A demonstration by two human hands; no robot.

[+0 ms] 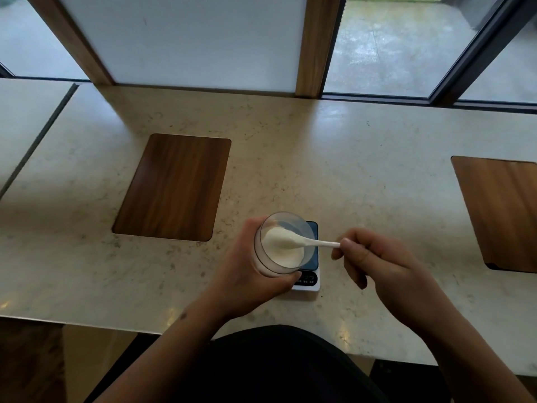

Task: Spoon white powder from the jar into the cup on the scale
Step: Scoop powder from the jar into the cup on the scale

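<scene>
Head view: left hand [247, 266] wraps the tilted jar [279, 245] above the scale [311, 282]; right hand [386, 266] pinches the spoon [308, 242], bowl in powder [283, 247]. Cup hidden. Risk: the tilt or a heaped spoon spills powder onto the scale.

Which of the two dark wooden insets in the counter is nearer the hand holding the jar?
The left inset, fully in view just beyond the left hand gripping the jar. The other inset lies far right, cut off by the frame edge.

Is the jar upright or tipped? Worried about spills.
Tipped: the jar in the left hand shows its mouth and powder to the camera.
</scene>
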